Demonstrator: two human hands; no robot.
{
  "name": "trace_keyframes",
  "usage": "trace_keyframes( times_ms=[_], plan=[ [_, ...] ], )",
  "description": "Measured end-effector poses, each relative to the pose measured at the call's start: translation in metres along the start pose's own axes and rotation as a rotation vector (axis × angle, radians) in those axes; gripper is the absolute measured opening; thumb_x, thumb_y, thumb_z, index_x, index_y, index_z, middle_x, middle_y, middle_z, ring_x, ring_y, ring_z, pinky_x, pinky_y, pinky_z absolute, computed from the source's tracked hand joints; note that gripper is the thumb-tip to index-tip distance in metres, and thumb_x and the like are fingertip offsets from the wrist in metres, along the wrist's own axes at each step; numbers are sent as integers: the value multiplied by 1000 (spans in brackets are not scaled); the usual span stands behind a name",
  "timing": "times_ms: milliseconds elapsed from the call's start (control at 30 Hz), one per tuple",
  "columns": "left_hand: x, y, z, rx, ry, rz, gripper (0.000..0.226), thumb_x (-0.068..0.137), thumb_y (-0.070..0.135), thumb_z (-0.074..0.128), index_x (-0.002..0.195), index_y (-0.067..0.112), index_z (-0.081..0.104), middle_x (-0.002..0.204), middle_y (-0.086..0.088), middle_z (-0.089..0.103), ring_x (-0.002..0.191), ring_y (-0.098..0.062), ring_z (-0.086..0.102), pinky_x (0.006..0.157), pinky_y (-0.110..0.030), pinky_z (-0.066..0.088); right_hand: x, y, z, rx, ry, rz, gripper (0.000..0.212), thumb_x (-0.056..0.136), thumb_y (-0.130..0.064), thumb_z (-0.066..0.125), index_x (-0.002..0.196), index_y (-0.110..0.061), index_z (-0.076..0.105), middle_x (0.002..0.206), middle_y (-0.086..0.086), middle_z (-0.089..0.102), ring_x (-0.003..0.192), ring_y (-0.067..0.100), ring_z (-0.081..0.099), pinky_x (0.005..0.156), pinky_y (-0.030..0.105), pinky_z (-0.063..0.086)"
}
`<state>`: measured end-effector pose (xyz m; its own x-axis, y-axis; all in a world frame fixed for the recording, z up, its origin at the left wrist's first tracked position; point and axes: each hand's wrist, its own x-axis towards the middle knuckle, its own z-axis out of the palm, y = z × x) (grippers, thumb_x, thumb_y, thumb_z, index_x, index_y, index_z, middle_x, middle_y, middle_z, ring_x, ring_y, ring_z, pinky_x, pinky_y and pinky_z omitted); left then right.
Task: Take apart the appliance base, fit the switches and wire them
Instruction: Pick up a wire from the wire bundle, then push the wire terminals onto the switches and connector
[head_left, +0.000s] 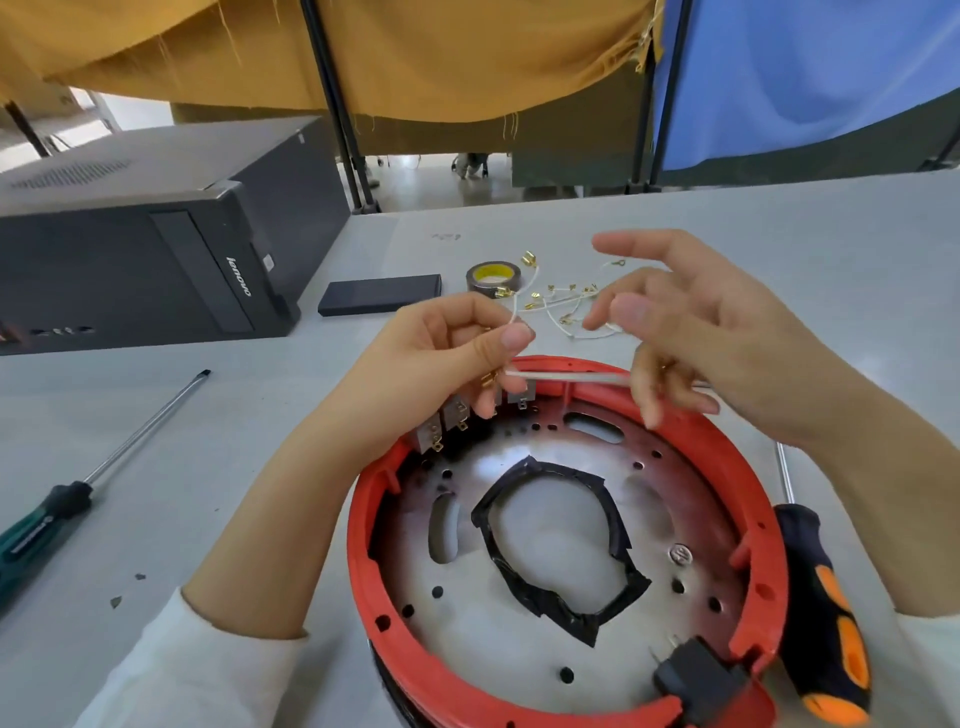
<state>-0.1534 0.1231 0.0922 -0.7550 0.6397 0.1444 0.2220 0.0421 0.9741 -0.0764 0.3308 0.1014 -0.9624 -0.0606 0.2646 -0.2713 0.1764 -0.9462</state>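
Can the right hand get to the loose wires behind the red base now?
Probably yes. The right hand hovers open just above the loose wires, nothing lies between them, though its lower fingers seem to hold the white wire stretched from the left hand.

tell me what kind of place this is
Probably a workshop or assembly bench: screwdrivers and a tape roll lie on a grey table beside a computer tower, with cloth partition screens behind.

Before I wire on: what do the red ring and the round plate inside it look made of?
Red outer ring: apparently moulded plastic, matte, with moulded tabs. Round inner plate: likely bare sheet metal, dull silver sheen, punched holes and heat-tinted patches.
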Motion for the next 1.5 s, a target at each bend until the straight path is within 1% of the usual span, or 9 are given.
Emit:
trace_keyframes(
  times_ms=[133,300,400,567,767,867,1067,1233,1500],
  plan=[
    [-3,-2,-1,-23,-149,-4,10,79,18,66,82,9,65,58,0,64,50,-8,61,53,-18,50,-2,-5,3,-105,-44,39,39,80,-48,58,113,-27,59,78,-2,68,64,25,70,46,23,45],
    [-2,-5,2,3,-202,-29,12,68,26,76,75,18,71,71,0,72,57,-10,65,58,-16,51,0,-4,11,-18,-25,70,26,79,-36,60,84,-10,64,66,5,68,46,26,65,34,22,40],
    [-3,-5,3,27,-227,-13,19,64,28,78,76,16,71,74,1,73,60,-9,67,61,-14,51,-1,-1,13,0,-22,82,27,79,-32,60,85,-6,62,67,5,68,39,23,62,30,18,36],
    [-4,-5,-2,82,-241,6,34,55,30,87,84,35,71,72,2,69,64,-8,63,68,-18,52,1,4,16,57,4,31,16,84,-25,57,85,-10,61,72,6,69,44,23,65,33,19,41],
    [-6,-5,-1,161,-179,68,24,60,35,86,80,28,75,83,-2,75,87,-30,71,82,-30,58,2,4,12,106,74,-20,15,87,-24,54,88,-11,61,74,3,69,45,23,64,35,19,42],
    [-6,-4,-2,83,-175,68,18,69,30,82,84,21,77,81,-3,76,79,-16,73,73,-16,54,2,5,11,140,72,-23,14,88,-23,54,88,-12,61,74,2,68,45,22,64,36,18,41],
    [-5,-6,-4,32,-198,40,16,71,30,71,80,19,78,72,-2,75,71,-8,71,70,-13,52,1,5,14,162,32,-55,10,92,-15,49,87,-13,58,71,0,66,46,21,63,37,19,42],
    [-5,-7,-5,52,-229,57,5,73,25,77,78,23,78,68,1,74,72,-5,70,71,-13,51,0,3,14,161,21,-62,11,93,-14,48,88,-12,57,72,0,65,46,21,63,38,19,43],
    [-5,-6,-7,69,-214,106,26,86,24,62,63,26,73,58,6,67,76,-5,69,73,-13,49,1,2,15,256,19,69,15,85,-26,56,86,-11,59,69,1,64,44,20,61,37,20,43]
  ],
)
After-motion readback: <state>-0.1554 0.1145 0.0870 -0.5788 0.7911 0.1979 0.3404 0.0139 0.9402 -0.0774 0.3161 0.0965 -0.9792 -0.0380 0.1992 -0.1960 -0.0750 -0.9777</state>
